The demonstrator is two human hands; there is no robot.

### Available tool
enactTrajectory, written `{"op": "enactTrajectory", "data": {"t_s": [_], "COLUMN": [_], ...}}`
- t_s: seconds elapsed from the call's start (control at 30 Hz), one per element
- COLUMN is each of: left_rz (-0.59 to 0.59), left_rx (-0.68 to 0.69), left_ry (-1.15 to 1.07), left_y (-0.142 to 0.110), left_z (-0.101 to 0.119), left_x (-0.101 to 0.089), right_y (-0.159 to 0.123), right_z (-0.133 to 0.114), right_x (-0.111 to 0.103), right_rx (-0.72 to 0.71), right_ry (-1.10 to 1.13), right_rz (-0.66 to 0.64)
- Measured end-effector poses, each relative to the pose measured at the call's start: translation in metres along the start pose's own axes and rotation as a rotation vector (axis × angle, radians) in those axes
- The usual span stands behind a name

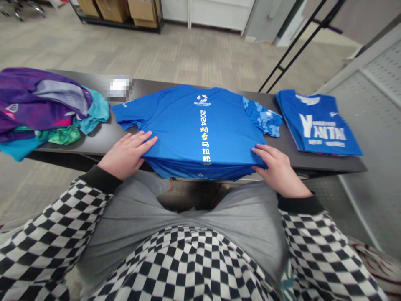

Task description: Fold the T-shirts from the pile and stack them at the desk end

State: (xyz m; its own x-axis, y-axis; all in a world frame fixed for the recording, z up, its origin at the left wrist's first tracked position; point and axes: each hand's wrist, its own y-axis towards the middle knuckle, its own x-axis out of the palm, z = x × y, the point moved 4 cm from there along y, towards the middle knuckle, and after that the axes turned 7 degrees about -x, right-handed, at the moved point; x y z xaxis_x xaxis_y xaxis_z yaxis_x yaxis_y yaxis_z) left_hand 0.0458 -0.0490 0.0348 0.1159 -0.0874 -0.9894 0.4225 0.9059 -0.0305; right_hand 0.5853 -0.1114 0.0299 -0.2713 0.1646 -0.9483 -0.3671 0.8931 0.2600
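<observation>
A blue T-shirt lies spread on the dark table, its neck toward the far edge and its lower part hanging over the near edge. White and yellow lettering runs down its middle, and one sleeve has a light blue floral pattern. My left hand rests on the shirt's left side with fingers stretched out flat. At the right side, my right hand touches the fabric near the table edge, its fingers apart. Neither hand is closed around the cloth.
A heap of purple, turquoise and green garments covers the left end of the table. On the right end sits a stack of folded blue shirts. A blurred-out white object lies near the far edge. Cardboard boxes stand on a shelf beyond.
</observation>
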Motion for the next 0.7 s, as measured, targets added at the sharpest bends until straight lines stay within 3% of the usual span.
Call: {"op": "enactTrajectory", "data": {"t_s": [0.5, 0.7], "left_rz": [0.036, 0.076], "left_rx": [-0.021, 0.090], "left_ry": [0.040, 0.106], "left_y": [-0.007, -0.011], "left_z": [0.002, 0.003], "left_x": [0.006, 0.006], "right_y": [-0.016, -0.020], "right_z": [-0.004, -0.008], "right_x": [0.010, 0.001], "right_rx": [0.044, 0.013], "right_ry": [-0.028, 0.065], "right_rz": [0.083, 0.067]}}
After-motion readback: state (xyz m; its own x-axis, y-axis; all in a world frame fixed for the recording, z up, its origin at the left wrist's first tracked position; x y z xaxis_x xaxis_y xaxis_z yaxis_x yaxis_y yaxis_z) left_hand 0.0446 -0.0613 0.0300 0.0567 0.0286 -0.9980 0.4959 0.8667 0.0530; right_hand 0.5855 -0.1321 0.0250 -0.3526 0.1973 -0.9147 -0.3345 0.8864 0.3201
